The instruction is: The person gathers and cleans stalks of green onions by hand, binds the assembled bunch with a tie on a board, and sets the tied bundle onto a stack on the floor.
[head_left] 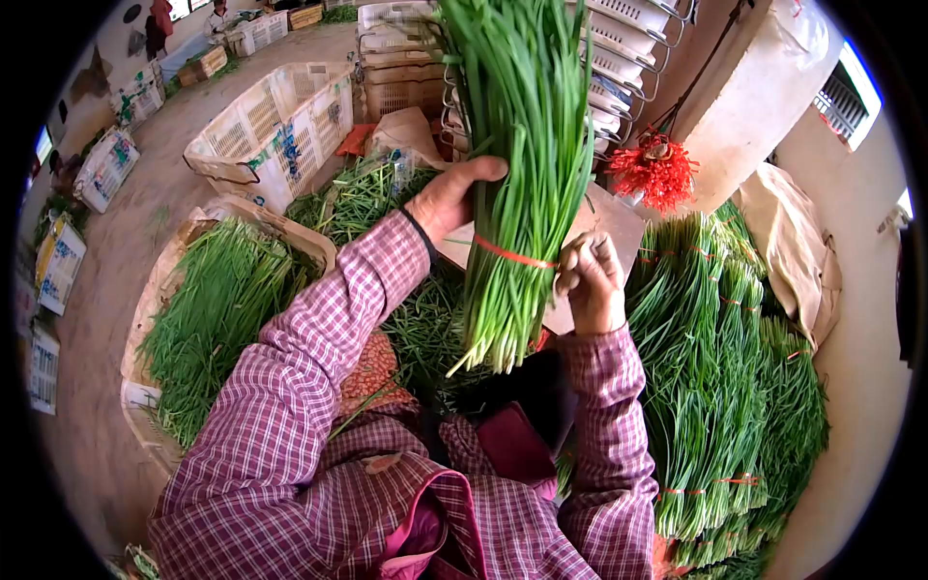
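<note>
My left hand [452,196] is wrapped round a large bunch of garlic chives [522,164], its thumb across the front of the leaves. The bunch stands nearly upright, pale cut ends down, its leaf tips beyond the top edge. A red tie [510,252] crosses the lower stems. At the right end of this tie, my right hand [591,280] has its fingers curled together in a pinch; the tie's end disappears between them. Behind the bunch is a pale board [611,224], partly hidden.
On the right lies a tall heap of tied chive bunches [701,387]. Loose chives fill a crate [145,396] on the left. Red ties [653,172] hang by a pillar. A white plastic crate [271,126] and stacked crates [401,58] stand behind; people are at the far left.
</note>
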`<state>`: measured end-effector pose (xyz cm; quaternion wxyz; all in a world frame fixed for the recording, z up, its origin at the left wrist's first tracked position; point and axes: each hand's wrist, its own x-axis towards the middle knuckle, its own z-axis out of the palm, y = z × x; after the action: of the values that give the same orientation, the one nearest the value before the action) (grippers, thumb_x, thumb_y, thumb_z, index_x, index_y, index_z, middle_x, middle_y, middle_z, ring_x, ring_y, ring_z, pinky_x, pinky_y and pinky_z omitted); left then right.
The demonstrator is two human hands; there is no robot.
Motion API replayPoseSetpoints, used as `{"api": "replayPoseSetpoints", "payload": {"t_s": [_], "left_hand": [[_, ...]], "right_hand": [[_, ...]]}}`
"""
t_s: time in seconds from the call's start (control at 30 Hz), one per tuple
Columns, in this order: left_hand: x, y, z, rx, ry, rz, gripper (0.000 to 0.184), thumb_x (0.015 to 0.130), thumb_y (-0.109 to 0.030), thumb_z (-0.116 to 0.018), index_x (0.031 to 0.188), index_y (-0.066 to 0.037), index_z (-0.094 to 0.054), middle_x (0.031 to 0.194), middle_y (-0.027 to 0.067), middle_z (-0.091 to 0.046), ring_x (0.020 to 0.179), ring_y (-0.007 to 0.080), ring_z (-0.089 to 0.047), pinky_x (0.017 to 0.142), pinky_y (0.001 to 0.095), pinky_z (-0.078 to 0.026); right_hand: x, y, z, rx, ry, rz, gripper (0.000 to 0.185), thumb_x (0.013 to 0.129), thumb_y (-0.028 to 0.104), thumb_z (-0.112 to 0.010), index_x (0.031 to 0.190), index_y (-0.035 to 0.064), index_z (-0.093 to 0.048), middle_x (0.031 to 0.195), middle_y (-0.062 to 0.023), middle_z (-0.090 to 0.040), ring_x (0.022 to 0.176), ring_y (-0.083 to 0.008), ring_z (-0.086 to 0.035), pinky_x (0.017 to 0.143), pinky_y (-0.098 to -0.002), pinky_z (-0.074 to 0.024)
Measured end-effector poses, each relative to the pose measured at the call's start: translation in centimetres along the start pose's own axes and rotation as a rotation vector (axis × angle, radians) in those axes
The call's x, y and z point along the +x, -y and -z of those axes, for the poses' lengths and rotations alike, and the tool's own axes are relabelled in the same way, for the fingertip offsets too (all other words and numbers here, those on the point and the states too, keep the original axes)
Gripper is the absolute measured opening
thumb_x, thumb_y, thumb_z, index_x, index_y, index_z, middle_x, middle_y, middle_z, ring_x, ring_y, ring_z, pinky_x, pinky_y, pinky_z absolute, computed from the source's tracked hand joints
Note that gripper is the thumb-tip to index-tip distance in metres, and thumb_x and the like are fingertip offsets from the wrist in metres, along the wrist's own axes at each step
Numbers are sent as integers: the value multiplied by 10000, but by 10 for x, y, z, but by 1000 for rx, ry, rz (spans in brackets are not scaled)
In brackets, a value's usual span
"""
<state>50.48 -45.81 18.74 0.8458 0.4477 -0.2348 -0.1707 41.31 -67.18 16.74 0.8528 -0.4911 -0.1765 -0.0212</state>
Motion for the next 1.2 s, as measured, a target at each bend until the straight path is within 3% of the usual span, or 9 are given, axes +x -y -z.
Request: {"api": "replayPoseSetpoints", "payload": {"t_s": [0.33,0.47,0.57,0.67,0.77,0.83,1.0,1.1,1.2], "left_hand": [[72,-7,-4,459,210,-148,468,707,-52,-680,1164,-27,-583,1098,55,-630,975,177,-614,915,325,-484],[41,79,84,266,71,164,1061,712,-172,-768,1512,-113,-73,1502,143,-266,1340,253,-353,1120,391,-297],[15,80,61,701,50,139,1135,710,-277,-803,1505,-91,-14,1531,196,-150,1433,277,-137,1152,400,-217],[29,105,43,774,-39,-148,1007,664,-371,-832,1427,-11,-282,1418,215,-349,1333,284,-347,1085,393,-359],[54,76,5,406,-60,217,787,657,-315,-847,1288,-12,-486,1207,93,-586,1125,188,-530,987,339,-421],[74,55,-12,618,-29,-90,606,659,-298,-841,1144,-33,-592,1079,70,-634,1038,191,-563,964,342,-433],[112,19,-37,541,43,-235,686,606,-347,-860,1152,-36,-585,1061,65,-640,1064,192,-579,965,342,-438],[109,42,-26,581,88,-187,919,534,-498,-871,1229,-18,-506,1145,149,-594,1109,285,-556,1007,387,-421],[93,99,5,483,4,-65,1072,553,-409,-896,1385,-20,-342,1367,182,-417,1296,282,-387,1104,395,-308]], "right_hand": [[76,-14,59,-245,-175,229,120,944,156,-559,1004,55,-533,764,-39,-571,556,-111,-533,534,-249,-483],[56,-86,107,-242,-207,43,171,933,176,-584,992,24,-531,761,-57,-590,570,-111,-504,538,-228,-427],[59,-87,100,-276,-191,71,158,935,185,-585,937,43,-515,754,-58,-589,579,-108,-499,550,-223,-421],[58,-97,101,-253,-192,58,132,935,163,-586,943,51,-518,773,-39,-582,625,-103,-520,583,-225,-435],[61,-98,96,-201,-254,117,99,935,132,-579,953,61,-511,787,-18,-567,669,-101,-538,615,-227,-450],[71,-75,97,-177,-182,147,98,949,151,-548,959,65,-505,800,-25,-567,672,-107,-540,612,-234,-478],[85,6,55,-150,-200,277,95,950,137,-538,964,55,-492,796,-35,-560,664,-100,-531,636,-242,-502],[66,-23,75,-232,-233,208,115,946,138,-551,985,49,-490,816,-36,-577,638,-101,-552,604,-239,-504],[46,-84,100,-217,-341,107,128,938,142,-567,980,36,-508,773,-39,-594,615,-114,-569,569,-241,-508]]}}
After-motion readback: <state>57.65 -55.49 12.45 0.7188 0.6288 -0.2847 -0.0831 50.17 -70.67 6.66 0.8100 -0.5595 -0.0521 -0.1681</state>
